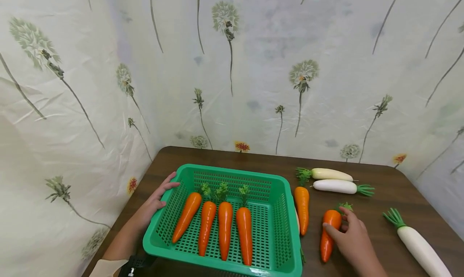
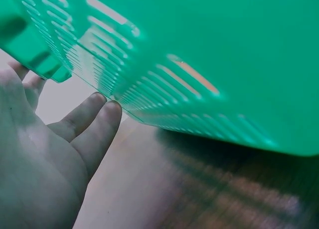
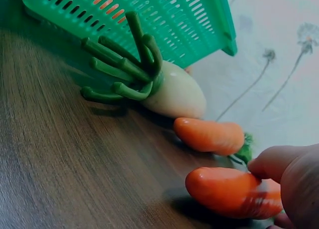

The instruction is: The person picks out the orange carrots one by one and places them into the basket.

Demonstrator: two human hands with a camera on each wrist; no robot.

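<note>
My left hand is at the left side of a green plastic basket, fingers over the rim. In the left wrist view, fairly straight fingers touch the basket's slotted outer wall. Inside the basket, several orange carrots lie side by side, leafy tops toward the far side. Right of the basket, my right hand holds another carrot between thumb and fingers, near its leafy end. In the right wrist view, that carrot is low over the table, partly hidden by the hand.
Another carrot lies beside the basket. A white radish lies close against the basket's right side. Two more radishes lie at the back, one cream, one white; another lies far right. Flower-patterned cloth hangs behind the table.
</note>
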